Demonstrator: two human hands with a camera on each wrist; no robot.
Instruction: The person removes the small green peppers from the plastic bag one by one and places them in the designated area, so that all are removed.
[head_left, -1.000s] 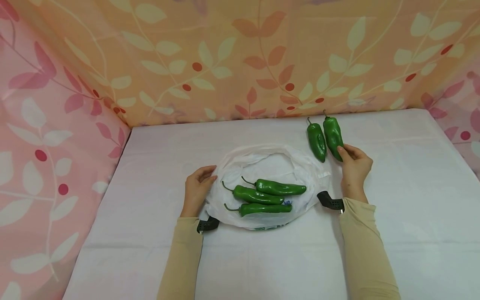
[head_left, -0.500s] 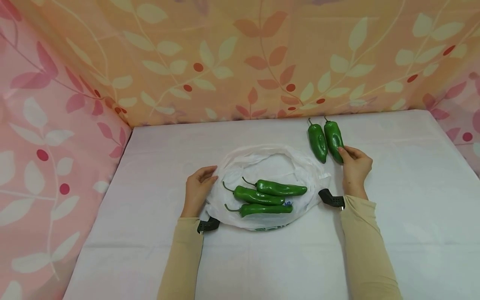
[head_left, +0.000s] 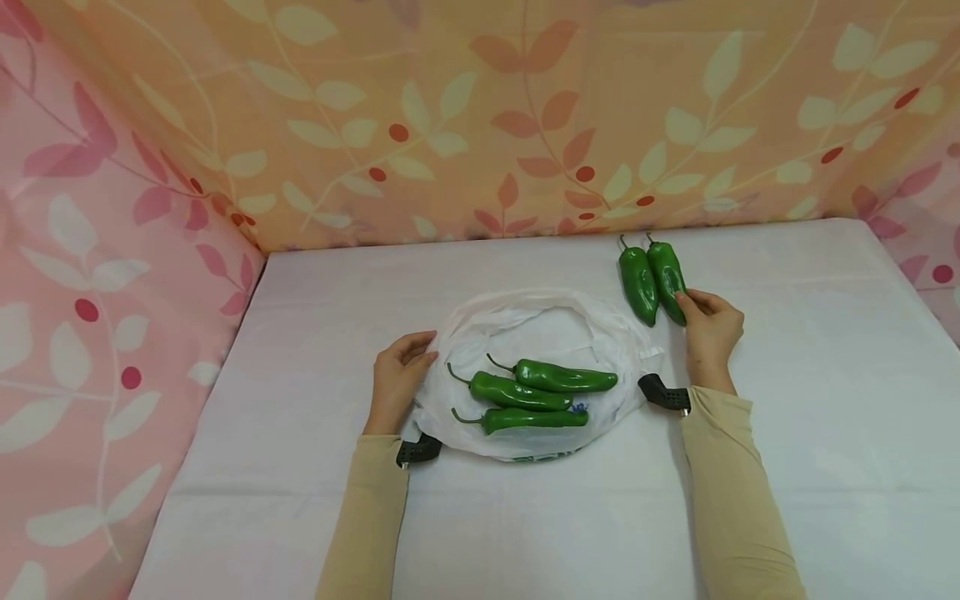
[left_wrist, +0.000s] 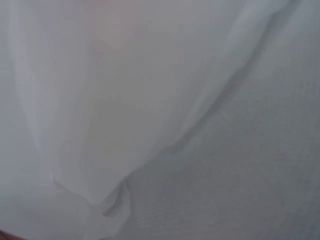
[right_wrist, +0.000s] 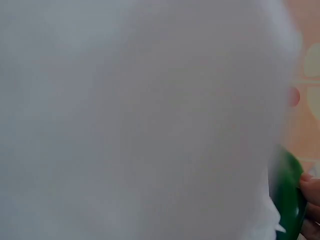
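A white plastic bag (head_left: 525, 302) lies with its mouth spread wide in the head view. Three long green peppers (head_left: 566, 377) rest in it, side by side with stems to the left. My left hand (head_left: 397, 379) holds the bag's left rim between thumb and fingers. To the bag's upper right, my right hand (head_left: 712, 329) pinches the lower end of a green pepper (head_left: 666, 271). Beside that one, on its left, lies another green pepper (head_left: 637, 287). Pale bag plastic (left_wrist: 100, 110) fills much of the left wrist view. The right wrist view is mostly blocked by blurred white plastic (right_wrist: 150, 120).
A white cloth (head_left: 547, 533) covers the table. Orange leaf-patterned fabric (head_left: 450, 108) rises behind its far edge, with pink patterned fabric (head_left: 75, 333) on the left side. A black wrist camera mount sits at each cuff.
The pepper in my right hand has moved slightly nearer and now lies close against its neighbour. My left hand and the bag stay almost still; the head view shifts a little.
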